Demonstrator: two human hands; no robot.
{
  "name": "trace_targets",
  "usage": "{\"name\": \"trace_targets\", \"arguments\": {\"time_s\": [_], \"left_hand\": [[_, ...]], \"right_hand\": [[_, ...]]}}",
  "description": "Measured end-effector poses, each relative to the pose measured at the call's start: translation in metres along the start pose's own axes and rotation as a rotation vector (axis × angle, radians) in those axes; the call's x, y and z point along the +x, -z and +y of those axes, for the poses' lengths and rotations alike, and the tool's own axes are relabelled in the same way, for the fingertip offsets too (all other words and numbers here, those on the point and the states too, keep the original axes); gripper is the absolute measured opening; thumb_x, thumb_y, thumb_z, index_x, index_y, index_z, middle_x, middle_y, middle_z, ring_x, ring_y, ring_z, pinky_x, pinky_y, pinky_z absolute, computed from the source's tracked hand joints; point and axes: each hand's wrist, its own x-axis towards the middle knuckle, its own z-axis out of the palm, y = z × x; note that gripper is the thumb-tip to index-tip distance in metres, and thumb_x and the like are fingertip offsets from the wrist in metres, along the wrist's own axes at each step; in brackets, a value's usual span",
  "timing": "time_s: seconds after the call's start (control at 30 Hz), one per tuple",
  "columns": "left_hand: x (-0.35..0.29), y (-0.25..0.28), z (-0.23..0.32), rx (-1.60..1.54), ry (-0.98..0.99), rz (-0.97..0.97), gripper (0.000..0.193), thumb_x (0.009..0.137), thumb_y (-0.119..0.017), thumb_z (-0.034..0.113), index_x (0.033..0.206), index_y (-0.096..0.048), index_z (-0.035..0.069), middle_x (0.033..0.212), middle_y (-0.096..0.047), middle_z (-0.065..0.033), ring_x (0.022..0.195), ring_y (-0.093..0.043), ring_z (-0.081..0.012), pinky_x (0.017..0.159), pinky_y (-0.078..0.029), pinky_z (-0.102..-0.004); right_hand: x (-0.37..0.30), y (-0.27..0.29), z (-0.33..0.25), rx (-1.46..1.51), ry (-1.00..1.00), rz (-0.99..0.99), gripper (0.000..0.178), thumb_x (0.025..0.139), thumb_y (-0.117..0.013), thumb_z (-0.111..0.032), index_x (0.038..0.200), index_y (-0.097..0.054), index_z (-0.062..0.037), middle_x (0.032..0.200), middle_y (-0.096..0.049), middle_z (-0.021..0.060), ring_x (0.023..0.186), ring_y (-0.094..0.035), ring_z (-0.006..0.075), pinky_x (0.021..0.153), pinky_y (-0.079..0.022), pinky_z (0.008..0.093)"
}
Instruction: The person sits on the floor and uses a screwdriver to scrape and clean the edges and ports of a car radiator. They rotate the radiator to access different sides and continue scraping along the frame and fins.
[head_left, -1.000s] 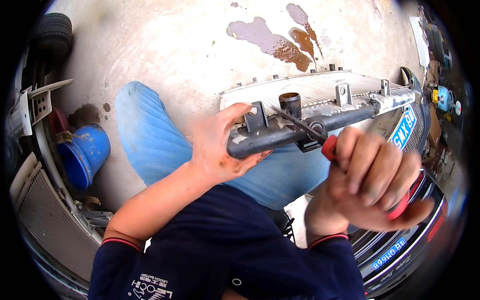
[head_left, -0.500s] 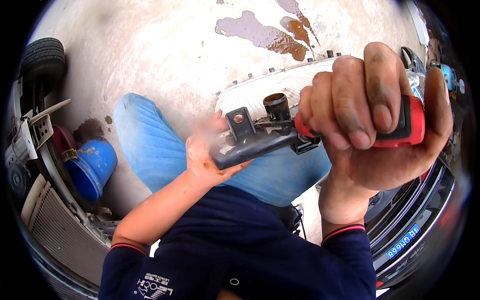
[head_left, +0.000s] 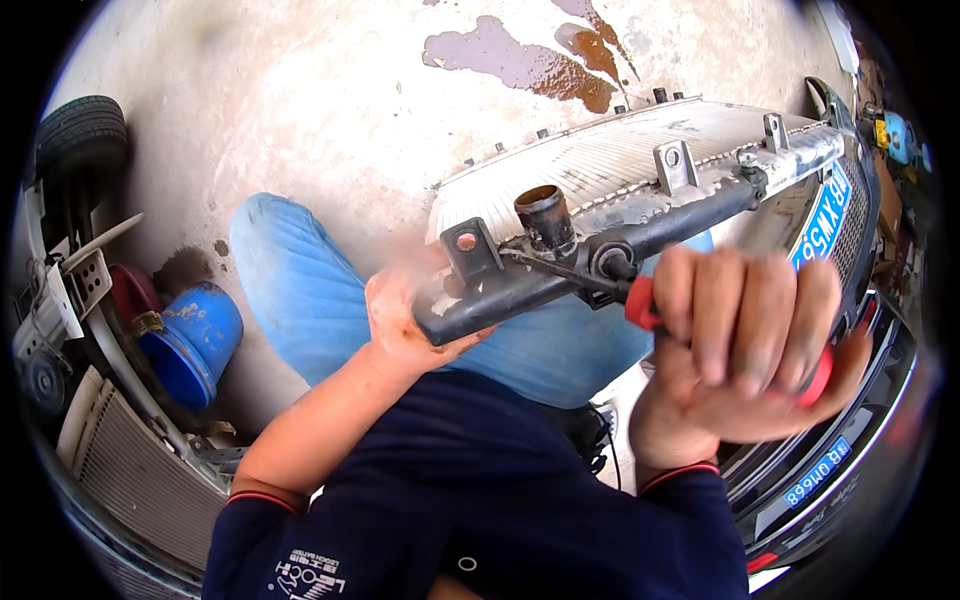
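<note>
A car radiator [head_left: 700, 140] with a pale finned core lies across my legs, its black end tank [head_left: 680, 222] toward me. My left hand [head_left: 392, 312] is wrapped round the tank's left end, partly blurred, beside an upright bracket with a hole [head_left: 472, 250]. In my right hand [head_left: 755, 330], smeared by motion, is a red-and-black-handled screwdriver [head_left: 641, 303]. Its dark shaft points left along the tank, toward the foot of a brown-stained pipe stub [head_left: 545, 215]. Exactly where the tip touches I cannot tell. A round black fitting [head_left: 612, 262] sits just beside the shaft.
A blue bucket [head_left: 205, 330] and a tyre [head_left: 85, 140] stand at the left, near car front parts with a finned panel [head_left: 140, 470]. Wet brown stains [head_left: 560, 75] mark the floor ahead. Dark bumpers with blue plates [head_left: 820, 470] are close on the right.
My right hand with the screwdriver has moved down, showing the shaft and more of the radiator behind it. My left hand keeps its hold on the tank's end.
</note>
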Motion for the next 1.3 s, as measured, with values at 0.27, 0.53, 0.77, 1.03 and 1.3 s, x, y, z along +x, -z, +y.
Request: {"name": "trace_targets", "arguments": {"time_s": [0.27, 0.53, 0.77, 1.03, 1.3], "left_hand": [[-0.005, -0.007, -0.004, -0.006, -0.035, 0.05, 0.06, 0.074, -0.093, 0.027, 0.108, -0.051, -0.001, 0.108, -0.075, -0.0206, 0.093, -0.077, -0.0283, 0.077, -0.061, -0.0339], [-0.018, -0.027, -0.018, -0.326, -0.041, 0.157, 0.083, 0.071, -0.095, 0.027, 0.13, -0.048, -0.008, 0.114, -0.069, -0.0204, 0.096, -0.073, -0.0247, 0.087, -0.058, -0.0357], [0.002, -0.025, -0.048, -0.092, -0.174, -0.018, 0.058, 0.068, -0.086, 0.011, 0.121, -0.064, 0.001, 0.122, -0.071, -0.0183, 0.117, -0.068, -0.0347, 0.103, -0.052, -0.0483], [0.052, -0.015, 0.016, -0.27, -0.486, 0.125, 0.043, 0.073, -0.079, 0.019, 0.106, -0.072, -0.009, 0.101, -0.075, -0.0237, 0.092, -0.077, -0.0355, 0.081, -0.063, -0.0424], [0.094, 0.055, 0.134, 0.067, -0.583, -0.072, 0.041, 0.07, -0.068, 0.008, 0.108, -0.071, -0.005, 0.105, -0.074, -0.0209, 0.095, -0.076, -0.0305, 0.081, -0.063, -0.0378]], "right_hand": [[0.05, 0.002, -0.008, -0.084, -0.32, -0.218, 0.042, 0.103, -0.041, -0.049, 0.079, -0.051, -0.0158, 0.069, -0.055, 0.0006, 0.061, -0.049, 0.0148, 0.07, -0.038, 0.0322], [0.055, 0.002, -0.002, -0.043, -0.348, -0.26, 0.038, 0.1, -0.051, -0.048, 0.082, -0.049, -0.0154, 0.074, -0.052, -0.0012, 0.064, -0.047, 0.0113, 0.069, -0.037, 0.0299], [0.044, 0.008, -0.006, -0.026, -0.305, -0.206, 0.035, 0.098, -0.056, -0.046, 0.083, -0.051, -0.0145, 0.073, -0.052, -0.0036, 0.061, -0.045, 0.0084, 0.066, -0.036, 0.0277], [0.03, 0.016, -0.067, 0.156, 0.029, -0.194, 0.027, 0.091, -0.068, -0.033, 0.078, -0.054, -0.0151, 0.069, -0.055, -0.0054, 0.062, -0.051, 0.0093, 0.068, -0.04, 0.0293], [-0.004, 0.024, -0.123, 0.413, 0.447, -0.129, 0.022, 0.083, -0.069, -0.017, 0.071, -0.051, -0.0148, 0.059, -0.054, -0.0056, 0.052, -0.052, 0.0077, 0.066, -0.042, 0.0281]]}}
